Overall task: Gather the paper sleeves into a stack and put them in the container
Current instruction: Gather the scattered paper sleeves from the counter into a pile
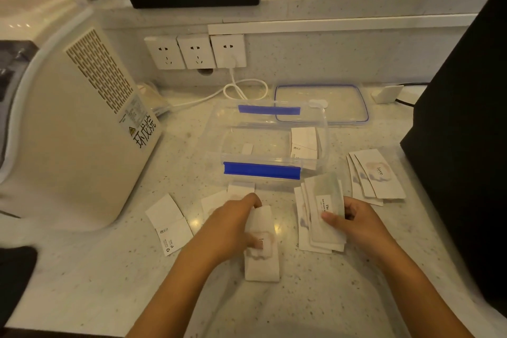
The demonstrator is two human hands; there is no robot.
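A clear plastic container with blue clips stands open in the middle of the counter, a few white paper sleeves leaning inside its right end. My left hand pinches one blurred sleeve in front of the container. My right hand grips a fanned stack of sleeves. More sleeves lie loose: a small pile at the right, two at the left, and others partly hidden behind my left hand.
The container's lid lies flat behind it. A cream appliance fills the left side. A black machine stands at the right. Wall sockets and a white cable are at the back, below a raised ledge.
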